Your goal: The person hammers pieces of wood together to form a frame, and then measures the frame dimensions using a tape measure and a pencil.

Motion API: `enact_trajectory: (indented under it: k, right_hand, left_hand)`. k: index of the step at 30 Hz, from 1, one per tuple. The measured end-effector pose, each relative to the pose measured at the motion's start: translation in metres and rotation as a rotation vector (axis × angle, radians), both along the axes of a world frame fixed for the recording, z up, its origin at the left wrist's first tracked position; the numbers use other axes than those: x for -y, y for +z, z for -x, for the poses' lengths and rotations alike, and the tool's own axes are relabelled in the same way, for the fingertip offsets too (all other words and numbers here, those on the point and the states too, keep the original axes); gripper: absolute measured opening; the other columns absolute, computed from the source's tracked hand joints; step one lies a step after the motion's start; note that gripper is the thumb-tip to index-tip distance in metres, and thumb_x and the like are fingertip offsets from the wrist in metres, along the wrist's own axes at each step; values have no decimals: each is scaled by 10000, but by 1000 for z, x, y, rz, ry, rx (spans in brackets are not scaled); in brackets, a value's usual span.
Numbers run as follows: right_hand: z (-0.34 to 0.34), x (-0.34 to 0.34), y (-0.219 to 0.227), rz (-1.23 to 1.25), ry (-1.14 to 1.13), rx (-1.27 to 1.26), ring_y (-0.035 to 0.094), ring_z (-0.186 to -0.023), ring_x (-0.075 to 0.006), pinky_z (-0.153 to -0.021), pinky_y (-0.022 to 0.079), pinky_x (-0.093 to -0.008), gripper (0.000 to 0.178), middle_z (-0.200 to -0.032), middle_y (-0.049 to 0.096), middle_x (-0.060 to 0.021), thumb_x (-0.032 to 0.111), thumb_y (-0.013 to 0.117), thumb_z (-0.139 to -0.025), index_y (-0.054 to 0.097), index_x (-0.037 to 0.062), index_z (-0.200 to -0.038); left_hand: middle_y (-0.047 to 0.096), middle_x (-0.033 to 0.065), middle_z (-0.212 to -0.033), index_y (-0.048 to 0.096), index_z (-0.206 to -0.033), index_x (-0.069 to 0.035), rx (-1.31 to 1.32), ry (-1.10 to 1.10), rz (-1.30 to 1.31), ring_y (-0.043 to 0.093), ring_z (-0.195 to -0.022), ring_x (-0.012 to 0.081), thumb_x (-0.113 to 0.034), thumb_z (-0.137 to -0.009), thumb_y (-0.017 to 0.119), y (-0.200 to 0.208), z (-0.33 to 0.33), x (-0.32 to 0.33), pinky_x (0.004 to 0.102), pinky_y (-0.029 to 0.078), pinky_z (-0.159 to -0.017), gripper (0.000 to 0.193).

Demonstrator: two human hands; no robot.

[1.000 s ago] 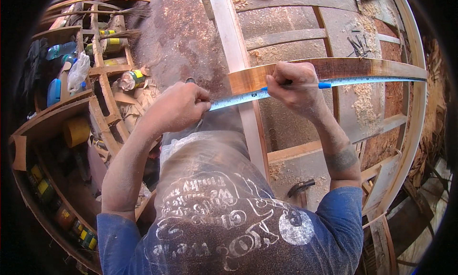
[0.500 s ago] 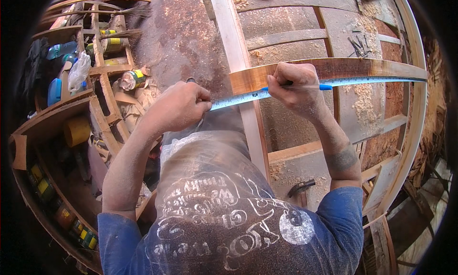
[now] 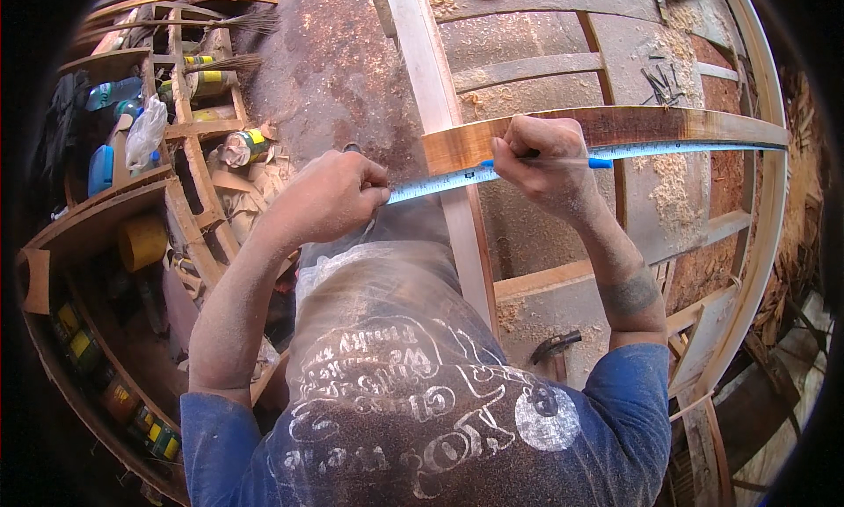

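Measuring tape (image 3: 440, 184) drawn out along a wooden board (image 3: 637, 129)

The blade runs along the board's edge on the person's side, from the left hand (image 3: 338, 195) to the board's right end at a curved rail (image 3: 774, 208). Its left part reaches past the board's left end. There the left hand pinches it between thumb and curled fingers; whether the palm hides a case, I cannot tell.

The right hand (image 3: 547, 160) is a closed fist over the board's edge and the tape, its fingers clasped around a clear pen (image 3: 600, 162) with blue ends. The pen lies sideways, one end pointing left, near the board's edge.

Under the board's left part passes a pale rail (image 3: 422, 54) of a slatted wooden frame. On the panels around it lie wood shavings (image 3: 673, 190), a small group of dark nails (image 3: 661, 85) beyond the board and, nearer the person's right sleeve, a hammer (image 3: 556, 346).

Below the hands is the person's dusty blue shirt (image 3: 369, 401). Well to the left, a plastic bag (image 3: 145, 133) and a yellow container (image 3: 141, 243) sit among wooden framing
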State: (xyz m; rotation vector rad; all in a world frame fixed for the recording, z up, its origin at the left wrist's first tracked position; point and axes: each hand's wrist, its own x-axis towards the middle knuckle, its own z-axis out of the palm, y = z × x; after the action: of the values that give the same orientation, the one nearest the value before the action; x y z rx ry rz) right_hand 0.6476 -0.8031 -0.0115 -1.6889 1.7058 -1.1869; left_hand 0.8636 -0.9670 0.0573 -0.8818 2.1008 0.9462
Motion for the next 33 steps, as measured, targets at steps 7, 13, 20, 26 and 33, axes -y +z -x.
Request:
enact_trajectory:
  k: [7, 13, 20, 26, 33]
  right_hand:
    - [-1, 0, -1, 20, -21, 17, 451, -480, -58, -435, 367, -272, 296, -536, 464, 6, 8, 678, -863, 490, 82, -647]
    - [-1, -1, 0, 1, -7, 16, 461, -469, -62, -430, 369, -273, 301, -518, 458, 8, 13, 685, -857, 492, 86, -638]
    - [-1, -1, 0, 5, 0, -33, 463, -447, -78, -426, 374, -280, 310, -512, 453, -2, 22, 680, -850, 477, 97, -627]
    - [-2, -2, -1, 44, 12, -34, 448, -433, -92, -415, 364, -291, 305, -511, 441, -4, 25, 685, -832, 471, 102, -630]
    - [-2, -3, -5, 76, 8, -55, 463, -437, -83, -416, 376, -290, 304, -513, 446, -7, 19, 686, -827, 470, 106, -633]
  left_hand:
    - [717, 152, -795, 768, -1035, -53, -3, -4, 6, 653, -682, 231, -213, -911, 643, 0, 0, 0, 382, 516, -705, 238]
    - [728, 155, -830, 769, -1041, -56, 16, 3, -9, 664, -708, 237, -203, -904, 639, -1, 0, 1, 383, 524, -738, 240]
    - [736, 150, -844, 771, -1048, -57, 31, 3, -17, 665, -710, 237, -195, -903, 635, 1, 2, 1, 376, 525, -742, 242]
    - [730, 150, -827, 773, -1038, -59, 24, 4, -37, 646, -682, 239, -189, -901, 637, -1, 1, 2, 371, 518, -720, 233]
    - [723, 151, -800, 773, -1028, -53, -2, -2, -24, 638, -666, 233, -190, -901, 639, 0, 1, 2, 371, 514, -703, 230]
